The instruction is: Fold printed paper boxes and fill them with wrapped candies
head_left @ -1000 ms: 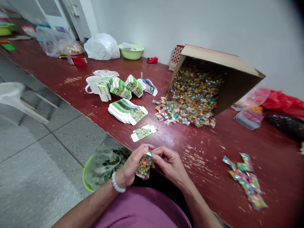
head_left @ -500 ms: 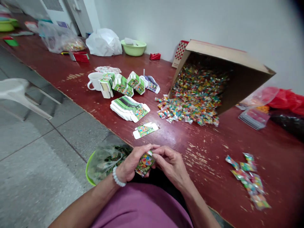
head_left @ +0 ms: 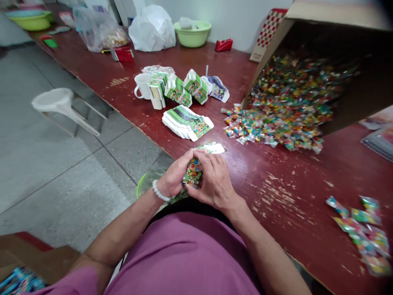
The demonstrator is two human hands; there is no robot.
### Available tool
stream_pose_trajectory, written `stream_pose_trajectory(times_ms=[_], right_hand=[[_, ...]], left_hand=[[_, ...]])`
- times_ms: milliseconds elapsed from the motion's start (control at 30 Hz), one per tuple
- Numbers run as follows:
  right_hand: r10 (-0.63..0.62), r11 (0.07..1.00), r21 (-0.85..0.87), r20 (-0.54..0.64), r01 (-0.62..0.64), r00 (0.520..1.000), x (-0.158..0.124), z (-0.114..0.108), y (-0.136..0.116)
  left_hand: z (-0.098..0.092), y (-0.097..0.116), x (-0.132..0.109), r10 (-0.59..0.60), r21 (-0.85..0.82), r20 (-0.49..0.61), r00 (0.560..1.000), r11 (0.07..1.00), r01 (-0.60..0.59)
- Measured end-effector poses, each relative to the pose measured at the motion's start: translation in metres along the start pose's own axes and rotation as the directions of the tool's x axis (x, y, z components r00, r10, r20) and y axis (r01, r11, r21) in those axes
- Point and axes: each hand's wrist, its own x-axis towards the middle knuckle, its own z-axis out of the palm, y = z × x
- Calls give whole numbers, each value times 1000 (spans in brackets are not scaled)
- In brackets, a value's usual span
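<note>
Between both hands, close to my body, is a small printed candy box with a colourful green pattern. My left hand is closed along its left side, a pale bead bracelet at the wrist. My right hand wraps the other side, fingertips at the top edge and thumb at the bottom. Just beyond my fingers lies a flat unfolded carton, partly covered by them. Farther off is a fanned stack of flat cartons. Under my left hand, a lime-green basin lined with clear plastic is mostly hidden.
A tipped cardboard box spills wrapped candies onto the red table. Several candy packets lie at right. A white mug stands beside folded cartons. A white stool is left; an open carton sits lower left.
My view has shifted, so the table things appear farther right. My right hand has gone from pinching the box's top edge to wrapping its side; the box now stands more upright in view.
</note>
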Motion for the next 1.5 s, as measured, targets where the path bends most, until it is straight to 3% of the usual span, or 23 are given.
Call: stream_pose_trajectory(times_ms=[67, 133, 233, 367, 433, 533, 600, 667, 767, 867, 933, 1000, 1067, 1133, 1200, 1233, 1333, 1367, 1400, 1500], right_hand=[[-24, 997, 71, 44, 21, 999, 4, 5, -1], [-27, 990, 142, 83, 15, 996, 2, 7, 1], [55, 983, 175, 40, -61, 998, -8, 7, 14], [202, 964, 194, -89, -182, 975, -21, 7, 44], [274, 949, 202, -134, -244, 953, -24, 10, 58], [372, 919, 206, -179, -335, 911, -24, 17, 72], [393, 915, 181, -193, -361, 899, -23, 20, 78], [383, 922, 141, -206, -360, 901, -23, 20, 82], [397, 917, 131, -217, -376, 892, -24, 17, 87], [483, 873, 195, -211, -448, 850, -22, 15, 89], [562, 811, 310, -179, -496, 808, -18, 13, 88], [644, 692, 506, -112, -514, 757, -15, 11, 85], [709, 531, 692, -46, -489, 704, -14, 7, 80], [742, 424, 793, -26, -438, 670, -15, 1, 72], [727, 391, 834, -20, -390, 686, -16, -5, 61], [703, 388, 845, -13, -369, 711, -16, -8, 55], [618, 401, 857, 7, -323, 786, -14, -12, 38], [594, 409, 859, 6, -309, 804, -13, -12, 35], [574, 416, 859, 6, -298, 819, -12, -13, 32], [531, 431, 854, 20, -291, 847, -11, -12, 28]], left_hand=[[-11, 6, -6, 72, 144, -27, 997, 987, -68], [-26, 7, -15, 192, 370, -48, 980, 915, -161], [-50, 3, -28, 315, 697, -87, 945, 697, -168], [-68, -2, -29, 441, 880, -116, 890, 461, -114], [-63, -2, -19, 526, 936, -31, 850, 313, -160], [-42, -1, 10, 535, 980, 181, 825, -29, -196], [-26, -1, 32, 445, 961, 247, 861, -224, -161], [-17, 1, 54, 388, 960, 178, 904, -270, -73], [-16, 6, 79, 319, 979, 102, 942, -201, -38], [-22, 11, 88, 284, 994, 70, 956, -101, -42], [-23, 12, 85, 263, 998, 60, 963, -8, -60], [-23, 8, 75, 231, 992, 73, 970, 82, -94], [-23, 4, 61, 172, 944, 84, 981, 302, -134], [-23, 2, 47, 45, 780, 115, 992, 614, -119], [-24, 2, 35, -133, 555, 225, 965, 832, -15], [-23, 3, 30, -222, 488, 299, 928, 871, 52], [-22, 6, 23, -413, 421, 476, 777, 882, 212], [-21, 7, 21, -437, 403, 501, 747, 882, 246], [-21, 7, 21, -439, 380, 512, 738, 886, 264], [-19, 5, 18, -388, 338, 488, 782, 910, 240]])
